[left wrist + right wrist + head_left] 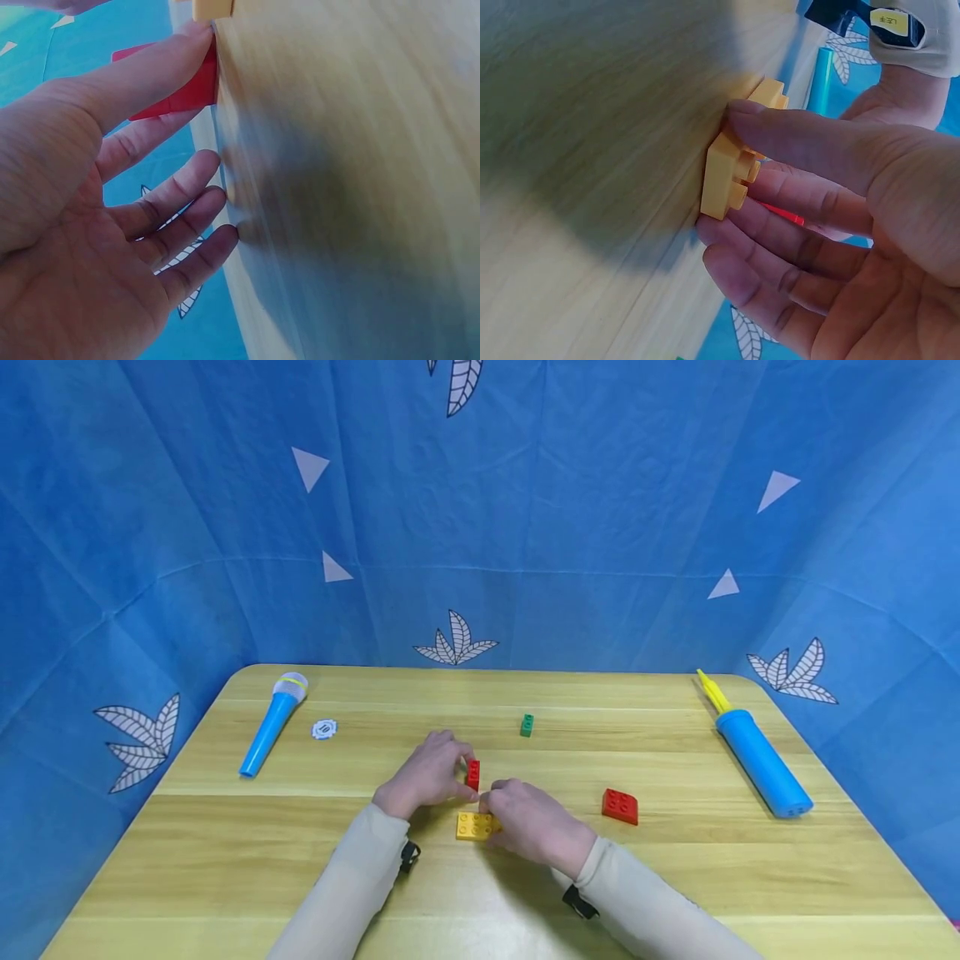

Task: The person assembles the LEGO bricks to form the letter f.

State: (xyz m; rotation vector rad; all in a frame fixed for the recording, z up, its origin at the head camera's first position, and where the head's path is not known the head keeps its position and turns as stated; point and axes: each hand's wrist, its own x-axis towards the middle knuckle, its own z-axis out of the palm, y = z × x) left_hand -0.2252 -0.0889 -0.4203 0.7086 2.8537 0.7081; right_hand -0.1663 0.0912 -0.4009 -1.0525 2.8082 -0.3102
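Observation:
In the head view, my left hand (431, 770) is at the middle of the wooden table, with thumb and index finger at either end of a narrow red toy brick (473, 775). The left wrist view shows that red brick (199, 86) pinched there, the other fingers spread loosely below it. Just nearer to me, my right hand (534, 822) grips a flat yellow-orange studded brick (471, 827) by its right part. Seen from the right wrist, the thumb crosses the yellow brick (720, 176) near its middle, and its studs face the palm. The two bricks are close but apart.
A small green brick (527, 725) lies farther back, and a second red brick (620, 807) sits to the right. On the left are a toy microphone (268, 735) and a round chip marked 10 (324, 729). A blue pump (761, 764) lies along the right edge.

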